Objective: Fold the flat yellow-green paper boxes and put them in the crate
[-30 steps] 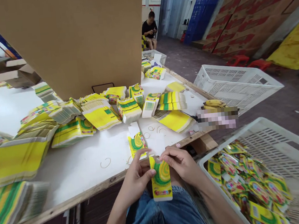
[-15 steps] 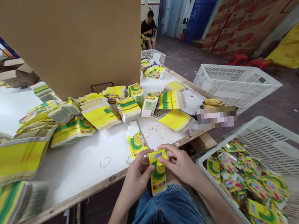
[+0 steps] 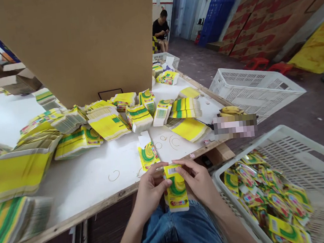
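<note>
Both hands hold one small yellow and green carton upright over my lap, just in front of the table edge. My left hand grips its left side with the thumb on its face. My right hand pinches its top flap, where a barcode shows. On the white table just beyond my hands lies a flat yellow and green carton blank. To my right, a white plastic crate holds several folded cartons.
Stacks of flat carton blanks cover the table's middle and left. A tall cardboard sheet stands behind them. Rubber bands lie loose on the table. An empty white crate sits on the floor beyond. A person sits far back.
The carton's top flap has been folded down, so the barcode now faces me. My hands have shifted slightly along the carton's top.
</note>
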Demonstrator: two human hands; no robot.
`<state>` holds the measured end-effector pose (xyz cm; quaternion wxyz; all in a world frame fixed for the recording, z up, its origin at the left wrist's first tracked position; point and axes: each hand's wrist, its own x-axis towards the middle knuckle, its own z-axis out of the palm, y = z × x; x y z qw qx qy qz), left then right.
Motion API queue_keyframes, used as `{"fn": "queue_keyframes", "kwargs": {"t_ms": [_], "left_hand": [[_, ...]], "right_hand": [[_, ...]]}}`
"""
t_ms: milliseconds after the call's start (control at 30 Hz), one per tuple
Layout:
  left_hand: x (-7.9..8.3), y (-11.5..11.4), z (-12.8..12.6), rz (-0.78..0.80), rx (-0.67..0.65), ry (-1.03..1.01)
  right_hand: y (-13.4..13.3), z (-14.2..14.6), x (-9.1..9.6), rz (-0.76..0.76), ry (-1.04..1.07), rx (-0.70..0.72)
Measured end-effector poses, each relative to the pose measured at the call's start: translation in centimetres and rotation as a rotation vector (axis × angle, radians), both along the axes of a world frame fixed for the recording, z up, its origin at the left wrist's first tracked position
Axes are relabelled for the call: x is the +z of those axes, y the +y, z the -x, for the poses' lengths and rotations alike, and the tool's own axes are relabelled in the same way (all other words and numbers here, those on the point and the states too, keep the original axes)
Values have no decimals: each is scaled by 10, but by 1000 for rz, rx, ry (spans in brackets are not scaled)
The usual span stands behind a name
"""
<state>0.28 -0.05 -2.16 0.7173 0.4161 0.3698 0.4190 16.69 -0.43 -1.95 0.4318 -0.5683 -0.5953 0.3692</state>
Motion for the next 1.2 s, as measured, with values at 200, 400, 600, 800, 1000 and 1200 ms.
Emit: {"fn": "queue_keyframes", "kwargs": {"t_ms": [200, 400, 600, 800, 1000, 1200], "left_hand": [[-6, 8, -7, -298, 80, 329], [-33, 29, 19, -340, 259, 817], [-40, 26, 22, -283, 236, 742], [-37, 27, 26, -281, 293, 689], [-34, 27, 33, -83, 519, 164], [-24, 22, 25, 108, 213, -283]], "right_hand": [[-25, -63, 28, -267, -373, -285], [-9, -76, 24, -308, -745, -402], [58, 43, -29, 96, -564, -127], [71, 61, -43, 100, -320, -175], [47, 44, -38, 77, 102, -124], [24, 40, -27, 220, 531, -13]]}}
